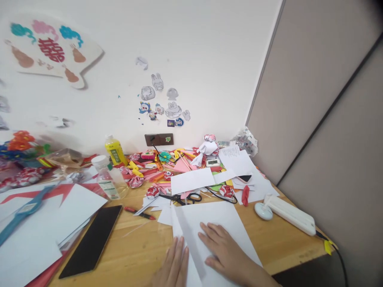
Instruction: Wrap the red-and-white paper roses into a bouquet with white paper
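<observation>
A white sheet of paper [221, 217] lies on the wooden table in front of me, with its left side folded over into a long strip. My left hand [175, 263] rests along that folded edge, fingers stretched out and close together. On the sheet's middle, my right hand [220, 247] lies flat with its fingers spread. Neither hand grips anything. Just beyond the paper's far edge are black-handled scissors [196, 198], partly under other scraps, and a smaller white paper strip [191, 180].
Left of the paper lie a red pen [140, 213] and a black tablet-like slab [92, 241]. A clear bottle [108, 179] and a yellow bottle [115, 150] stand behind. Coloured paper scraps [179, 165] crowd the wall side. A white lamp-like device [290, 215] sits at right.
</observation>
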Motion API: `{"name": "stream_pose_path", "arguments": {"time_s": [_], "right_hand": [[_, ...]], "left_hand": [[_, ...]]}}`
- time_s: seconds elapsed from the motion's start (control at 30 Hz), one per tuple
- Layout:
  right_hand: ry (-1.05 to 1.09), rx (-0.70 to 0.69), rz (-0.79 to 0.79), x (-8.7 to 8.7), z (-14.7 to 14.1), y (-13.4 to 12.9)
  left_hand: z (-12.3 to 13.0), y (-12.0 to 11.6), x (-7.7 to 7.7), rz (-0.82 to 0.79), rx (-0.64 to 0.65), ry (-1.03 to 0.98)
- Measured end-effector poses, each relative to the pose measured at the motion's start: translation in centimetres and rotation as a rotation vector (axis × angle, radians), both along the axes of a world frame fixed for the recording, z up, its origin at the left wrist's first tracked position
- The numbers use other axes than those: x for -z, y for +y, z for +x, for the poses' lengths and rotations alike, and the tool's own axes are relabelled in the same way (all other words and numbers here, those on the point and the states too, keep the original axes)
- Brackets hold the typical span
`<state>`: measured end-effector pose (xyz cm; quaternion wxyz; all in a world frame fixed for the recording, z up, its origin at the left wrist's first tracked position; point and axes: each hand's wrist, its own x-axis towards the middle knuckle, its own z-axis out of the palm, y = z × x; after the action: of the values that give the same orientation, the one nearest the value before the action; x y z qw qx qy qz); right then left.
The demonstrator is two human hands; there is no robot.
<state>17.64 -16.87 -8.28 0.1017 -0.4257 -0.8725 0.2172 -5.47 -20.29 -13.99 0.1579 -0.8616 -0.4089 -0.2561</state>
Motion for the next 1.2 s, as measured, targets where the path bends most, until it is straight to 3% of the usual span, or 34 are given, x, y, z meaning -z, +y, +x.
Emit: {"name": "stream_pose_path", "arguments": {"time_s": [0.2,0.3,0.4,0.6,0.87,1.03,1.2], "right_hand": [[-0.020,0.012,0.010,-1.3,2.0,-0.2],[0.003,0.034,0.096,-2.2,0.5,0.6],[0.014,-0.064,0.200,-2.7,-2.0,1.7],[-0.023,-0.227,0.251,-1.8,-4.3,3.2],[-0.048,-0.303,0.252,-1.3,-4.1,3.7],[-0.034,-0.314,0.200,-0.9,-4.2,4.7],[-0.050,-0.334,0.194,-0.8,-5.7,6.3]], "left_hand": [[2.8,0.5,-0.3,0.172,0.130,0.177],[3.3,0.5,-0.7,0.235,0.161,0.215],[3.1,0.2,-0.6,0.269,0.135,0.250],[3.0,-0.4,1.1,0.324,0.047,0.282],[3.5,-0.2,1.4,0.321,0.091,0.299],[4.6,-0.2,2.1,0.342,-0.010,0.095],[3.2,0.4,0.9,0.323,0.052,0.324]]}}
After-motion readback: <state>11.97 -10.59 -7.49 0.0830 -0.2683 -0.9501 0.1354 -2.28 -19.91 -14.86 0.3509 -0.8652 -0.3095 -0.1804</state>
